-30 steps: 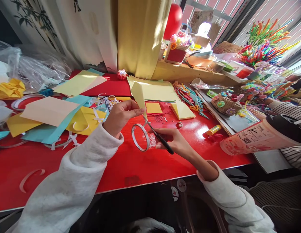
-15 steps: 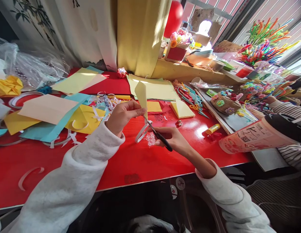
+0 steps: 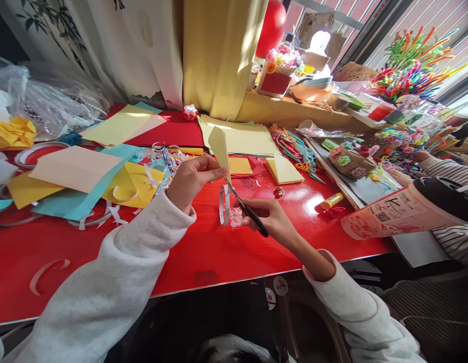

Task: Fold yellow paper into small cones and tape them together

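Note:
Between thumb and fingers, my left hand [image 3: 194,182] pinches a folded pale yellow piece of paper [image 3: 219,146] above the red table [image 3: 218,252]. My right hand [image 3: 270,218] is closed around a pair of scissors [image 3: 254,218] with dark handles. Its blades point up and left and meet the paper's lower end, just below my left fingertips. A pale strip ring [image 3: 224,205], seemingly a roll of tape or a curled strip, is under the blades; whether it hangs from the paper or rests on the table I cannot tell. White scraps [image 3: 236,218] lie behind it.
Left of my hands lie coloured paper sheets [image 3: 75,169] and curled cuttings. A yellow paper stack [image 3: 241,136] and a scissors pile [image 3: 294,151] are behind. To the right are a glue stick [image 3: 331,201], a tilted drink cup [image 3: 396,214] and another person's striped sleeve [image 3: 445,169].
The pale ring under the blades has swung slightly right and now looks more upright and narrower. Both hands, the paper and the scissors stay nearly in place.

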Demonstrator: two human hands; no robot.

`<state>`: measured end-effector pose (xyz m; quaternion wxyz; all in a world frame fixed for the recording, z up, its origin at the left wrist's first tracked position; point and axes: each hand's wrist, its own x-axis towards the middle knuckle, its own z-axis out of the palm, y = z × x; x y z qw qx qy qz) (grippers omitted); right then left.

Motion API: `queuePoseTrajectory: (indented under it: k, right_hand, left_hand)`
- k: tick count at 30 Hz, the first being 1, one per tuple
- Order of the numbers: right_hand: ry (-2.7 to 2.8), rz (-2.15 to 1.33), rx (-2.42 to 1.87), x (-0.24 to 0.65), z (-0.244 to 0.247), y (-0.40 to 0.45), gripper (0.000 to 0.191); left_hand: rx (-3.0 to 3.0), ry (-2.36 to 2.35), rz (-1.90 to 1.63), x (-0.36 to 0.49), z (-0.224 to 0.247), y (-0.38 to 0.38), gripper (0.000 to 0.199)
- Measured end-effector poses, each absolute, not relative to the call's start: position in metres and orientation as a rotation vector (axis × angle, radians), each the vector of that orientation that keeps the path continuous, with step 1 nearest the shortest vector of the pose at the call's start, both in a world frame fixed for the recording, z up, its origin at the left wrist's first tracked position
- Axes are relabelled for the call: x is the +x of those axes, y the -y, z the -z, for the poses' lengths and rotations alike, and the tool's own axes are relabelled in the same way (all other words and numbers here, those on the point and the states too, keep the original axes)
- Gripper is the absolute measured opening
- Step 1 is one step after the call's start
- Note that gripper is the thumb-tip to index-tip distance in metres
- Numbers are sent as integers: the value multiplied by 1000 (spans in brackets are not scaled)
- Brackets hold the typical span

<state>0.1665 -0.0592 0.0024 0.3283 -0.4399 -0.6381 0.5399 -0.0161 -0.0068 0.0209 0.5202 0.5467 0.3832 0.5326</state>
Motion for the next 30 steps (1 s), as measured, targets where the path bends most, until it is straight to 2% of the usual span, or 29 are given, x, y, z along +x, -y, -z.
queuePoseTrajectory:
  k: [20, 30]
  right_hand:
    - [1659, -1361, -1222, 167, 5, 62, 31]
    - [1803, -1179, -1206, 164, 6, 57, 33]
  left_hand:
    - [1367, -993, -1343, -18, -15, 3, 22]
    - [1038, -950, -1501, -15, -13, 2, 14]
